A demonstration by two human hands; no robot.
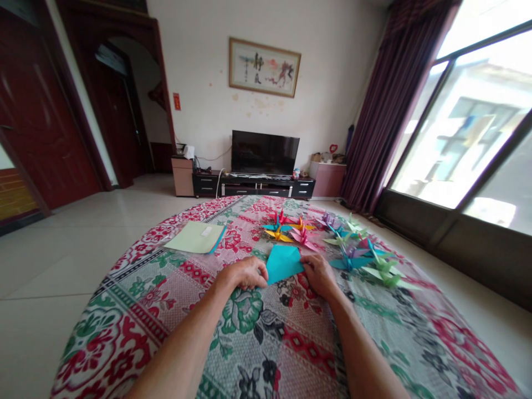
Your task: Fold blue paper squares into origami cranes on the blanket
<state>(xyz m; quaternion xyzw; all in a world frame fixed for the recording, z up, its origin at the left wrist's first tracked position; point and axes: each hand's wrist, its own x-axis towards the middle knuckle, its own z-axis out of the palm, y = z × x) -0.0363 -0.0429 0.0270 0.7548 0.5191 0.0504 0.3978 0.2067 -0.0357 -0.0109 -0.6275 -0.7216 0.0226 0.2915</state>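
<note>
Between my two hands is a sheet of turquoise origami paper [284, 264], partly folded, with slanting edges. My left hand [248, 272] pinches its lower left corner, fingers curled. At the right edge, my right hand [319, 272] grips the paper between thumb and fingers. Just beyond the paper stand folded paper cranes in several colours, among them a yellow crane [278, 235] and a pink crane [304, 238]. Right of my right hand are more cranes, including a blue-purple crane [352, 256] and a light green crane [388, 271].
A stack of pale green paper [195, 237], with a blue sheet showing at its edge and a small white piece on top, lies at the left. A flowered cloth [166, 332] covers the round table. Farther off are a television [265, 152] and a low cabinet [266, 188].
</note>
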